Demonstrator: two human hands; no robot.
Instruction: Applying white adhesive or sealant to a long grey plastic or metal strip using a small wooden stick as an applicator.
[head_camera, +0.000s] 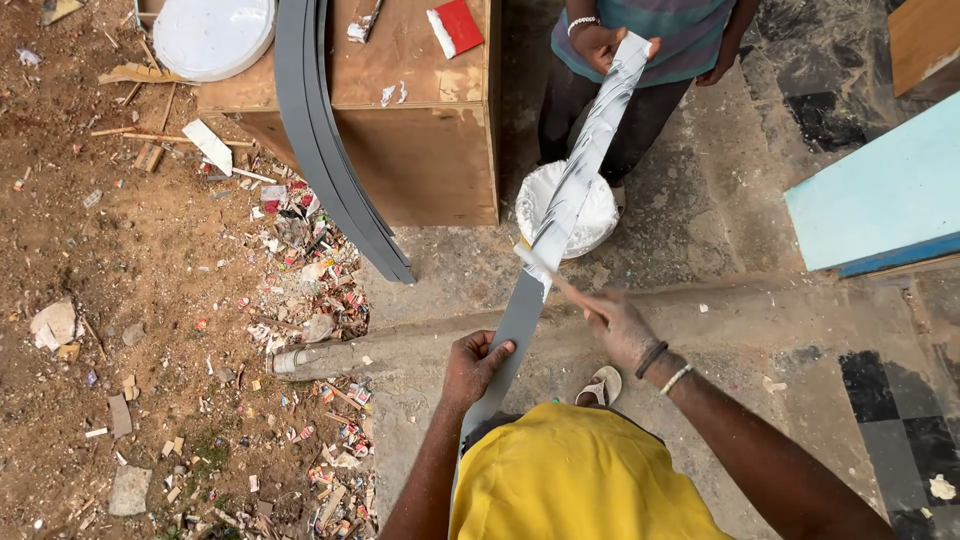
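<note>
Grey strip (545, 262) gripped in left hand (474, 365); right hand (618, 325) brushing it.

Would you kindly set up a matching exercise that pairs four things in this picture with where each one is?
Things:
1. long grey strip
2. white paste bucket
3. red flat card
4. round white lid

Places:
A. on the brown wooden box, near its right edge
B. on the ground under the strip, at the other person's feet
C. on the box's left end
D. gripped by the left hand, while the right hand brushes it

Pairs: 1-D, 2-B, 3-A, 4-C
</note>
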